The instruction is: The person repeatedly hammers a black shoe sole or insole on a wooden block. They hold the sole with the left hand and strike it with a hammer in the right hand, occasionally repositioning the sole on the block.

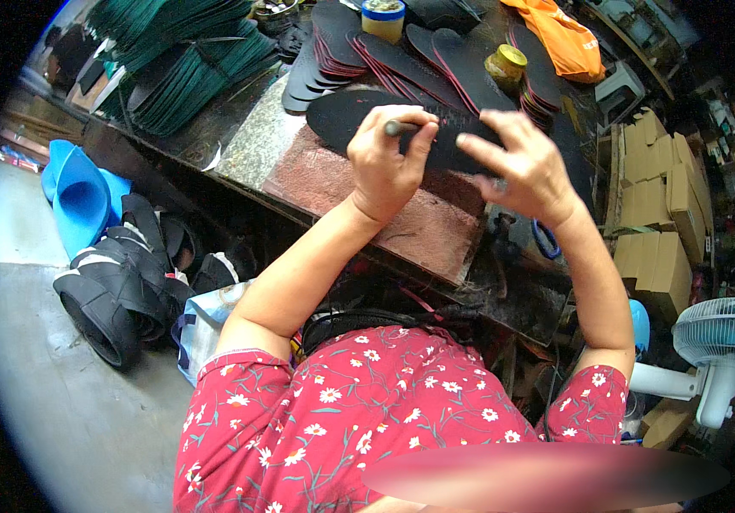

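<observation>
A black insole-shaped piece (pixel 330 120) lies across the work block, partly covered by my hands. My left hand (pixel 387 167) is closed around a slim rod (pixel 396 128), whose rounded grey-green end points out past the thumb; its other end is hidden, so I cannot name the tool. To the right, my right hand (pixel 528 162) hovers over the black piece, fingers apart and slightly blurred, with nothing visible in it. Beneath both hands sits the block's worn reddish surface (pixel 419 218), with a speckled grey slab (pixel 252 141) at its left.
Fanned black insoles with red edges (pixel 376 64), a blue-rimmed jar (pixel 383 19) and a yellow-lidded jar (pixel 506 64) stand behind. Green-edged stacks (pixel 205 77) fill the far left. Blue-handled scissors (pixel 545 239) lie at right, near cardboard boxes (pixel 654 197) and a fan (pixel 714 342).
</observation>
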The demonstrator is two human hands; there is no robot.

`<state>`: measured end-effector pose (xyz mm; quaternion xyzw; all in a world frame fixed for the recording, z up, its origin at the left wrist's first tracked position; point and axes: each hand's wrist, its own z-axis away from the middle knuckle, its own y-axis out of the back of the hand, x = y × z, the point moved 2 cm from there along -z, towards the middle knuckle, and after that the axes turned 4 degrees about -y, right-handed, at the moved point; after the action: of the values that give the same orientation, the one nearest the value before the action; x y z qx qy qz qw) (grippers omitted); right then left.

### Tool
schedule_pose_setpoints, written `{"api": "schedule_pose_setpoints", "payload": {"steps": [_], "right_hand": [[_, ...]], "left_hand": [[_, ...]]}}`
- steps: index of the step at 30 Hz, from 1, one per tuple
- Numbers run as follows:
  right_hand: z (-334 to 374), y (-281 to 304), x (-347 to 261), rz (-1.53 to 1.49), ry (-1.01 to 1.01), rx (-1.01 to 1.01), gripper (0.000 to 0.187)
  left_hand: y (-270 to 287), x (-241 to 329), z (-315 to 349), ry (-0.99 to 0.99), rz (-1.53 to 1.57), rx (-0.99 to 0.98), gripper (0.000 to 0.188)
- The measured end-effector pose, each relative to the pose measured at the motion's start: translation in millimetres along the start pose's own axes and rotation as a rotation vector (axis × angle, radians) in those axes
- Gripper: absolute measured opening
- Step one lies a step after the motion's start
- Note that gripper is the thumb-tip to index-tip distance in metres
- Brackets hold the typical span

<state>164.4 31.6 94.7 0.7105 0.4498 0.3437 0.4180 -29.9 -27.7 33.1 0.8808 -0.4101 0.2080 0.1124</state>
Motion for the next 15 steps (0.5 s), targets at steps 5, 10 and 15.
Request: {"api": "schedule_pose_setpoints", "payload": {"steps": [5, 10, 15], "right_hand": [[-8, -19, 57, 0.104, -0.334, 0.184, 0.037], [12, -56, 78, 0.074, -0.624, -0.137, 0.045], [88, -15, 79, 0.029, -0.583, -0.060, 0.044]], "left_hand": [[1, -2, 1, 0.061, -0.004, -0.012, 0.015], [-6, -6, 6, 0.169, -0.042, -0.172, 0.013], [-8, -9, 8, 0.252, 0.004, -0.190, 0.011]]}}
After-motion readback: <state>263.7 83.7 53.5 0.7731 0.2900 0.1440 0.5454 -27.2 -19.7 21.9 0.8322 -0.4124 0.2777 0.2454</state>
